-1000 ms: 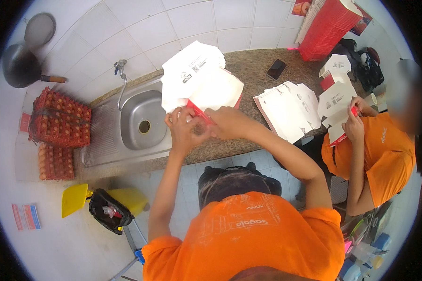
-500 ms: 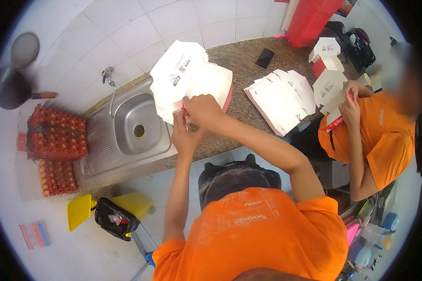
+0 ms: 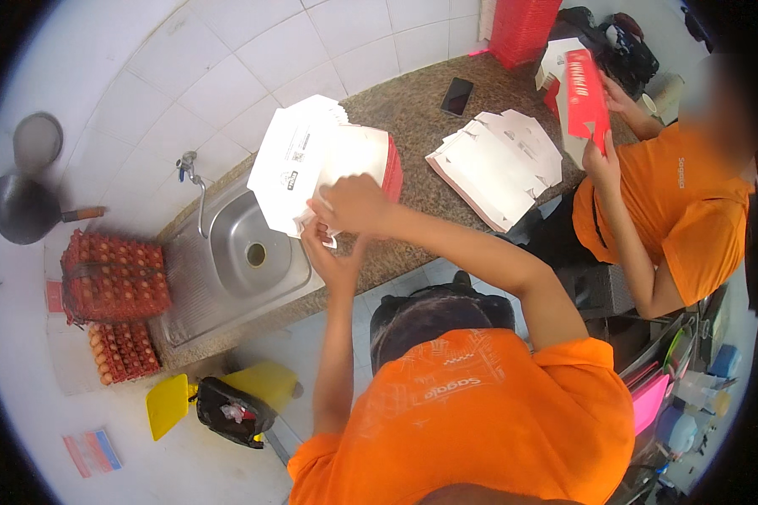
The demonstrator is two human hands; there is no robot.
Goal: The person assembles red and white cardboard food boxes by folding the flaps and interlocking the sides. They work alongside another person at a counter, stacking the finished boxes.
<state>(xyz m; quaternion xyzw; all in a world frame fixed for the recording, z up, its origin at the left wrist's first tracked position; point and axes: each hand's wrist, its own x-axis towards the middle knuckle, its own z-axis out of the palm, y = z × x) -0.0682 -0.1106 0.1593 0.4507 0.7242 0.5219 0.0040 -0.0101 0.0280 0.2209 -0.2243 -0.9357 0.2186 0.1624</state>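
Observation:
A white and red cardboard food box (image 3: 282, 181), its flaps spread, stands on the counter by the sink in front of me. At its near corner, my left hand (image 3: 335, 259) pinches the cardboard edge from below with thumb and fingers. Over the same corner, my right hand (image 3: 358, 204) is closed with its fingers bent on the flap; its fingertips are partly hidden. More box blanks (image 3: 358, 156) with a red side lie beneath and beside it. To the right, a flat stack of white box blanks (image 3: 501, 168) rests on the counter.
Left is a steel sink (image 3: 236, 244) with a tap (image 3: 191, 168), then egg trays (image 3: 114, 278) in red netting. A yellow bin (image 3: 261, 387) stands below. A phone (image 3: 456, 97) lies on the counter (image 3: 413, 93). At right, a co-worker (image 3: 674, 210) holds a red box (image 3: 585, 93).
The view has shifted slightly. Both my hands stay at the box's near corner, the right one more closed over it. The co-worker has raised the box, turning its red side up.

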